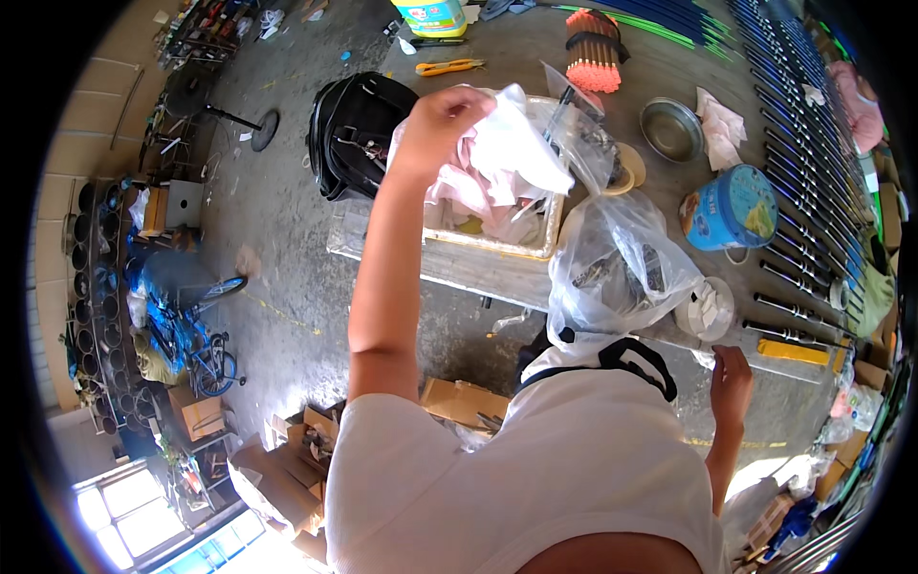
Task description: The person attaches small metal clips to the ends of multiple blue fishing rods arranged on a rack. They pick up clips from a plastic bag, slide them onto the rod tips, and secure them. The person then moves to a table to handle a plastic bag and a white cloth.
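Note:
My left hand (pixel 445 124) is closed on a white cloth (pixel 521 143), raised over a shallow white box (pixel 492 246). More crumpled pale pink and white cloths (pixel 473 191) lie in that box, partly under the raised one. By the bench's near edge on the right is my right hand (pixel 732 387), its fingers bent together. A small white scrap (pixel 703 358) shows at its fingertips; whether they grip it is hard to make out. Just beyond stands a round pale container (pixel 706 308) with white pieces inside. A clear plastic bag (pixel 612 258) with dark parts sits between my hands.
Left of the box is a black bag (pixel 354 134). Farther back lie an orange cutter (pixel 449 67) and a strapped bundle of red-tipped rods (pixel 593 57). A metal bowl (pixel 672 129), a blue bucket (pixel 732 209) and rows of dark rods (pixel 803 172) occupy the right.

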A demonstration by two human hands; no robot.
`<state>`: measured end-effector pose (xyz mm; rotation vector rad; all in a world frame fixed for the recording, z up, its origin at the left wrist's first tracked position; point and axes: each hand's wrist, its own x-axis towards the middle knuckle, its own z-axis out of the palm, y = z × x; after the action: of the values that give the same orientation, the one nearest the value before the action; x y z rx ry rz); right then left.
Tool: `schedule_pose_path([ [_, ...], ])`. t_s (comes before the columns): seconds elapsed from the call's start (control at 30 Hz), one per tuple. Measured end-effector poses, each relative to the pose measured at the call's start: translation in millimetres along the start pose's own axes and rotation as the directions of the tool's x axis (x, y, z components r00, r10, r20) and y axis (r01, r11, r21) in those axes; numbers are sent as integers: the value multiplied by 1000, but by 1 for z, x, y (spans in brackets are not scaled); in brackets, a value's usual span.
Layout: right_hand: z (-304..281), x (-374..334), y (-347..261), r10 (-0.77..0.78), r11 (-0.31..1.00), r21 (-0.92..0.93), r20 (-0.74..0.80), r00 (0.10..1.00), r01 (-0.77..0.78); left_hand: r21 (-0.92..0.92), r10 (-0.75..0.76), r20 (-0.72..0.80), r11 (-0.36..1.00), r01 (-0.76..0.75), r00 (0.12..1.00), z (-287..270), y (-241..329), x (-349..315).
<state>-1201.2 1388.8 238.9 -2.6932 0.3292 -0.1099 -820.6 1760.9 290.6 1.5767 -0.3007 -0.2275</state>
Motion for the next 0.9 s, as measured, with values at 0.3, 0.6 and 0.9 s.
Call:
schedule_pose_path([
  [0.3, -31, 39, -54, -112, 966, 228, -41, 993, 118, -525, -90, 286, 818, 234, 954, 30, 33, -28],
  [0.6, -83, 120, -128, -324, 179, 983, 93, 941, -35, -725, 87, 396, 641, 253, 914, 171, 67, -79],
  [0.9, -122, 241, -53, -117, 556, 831, 47, 992, 26, -204, 44, 78, 979, -27, 996, 163, 59, -70],
])
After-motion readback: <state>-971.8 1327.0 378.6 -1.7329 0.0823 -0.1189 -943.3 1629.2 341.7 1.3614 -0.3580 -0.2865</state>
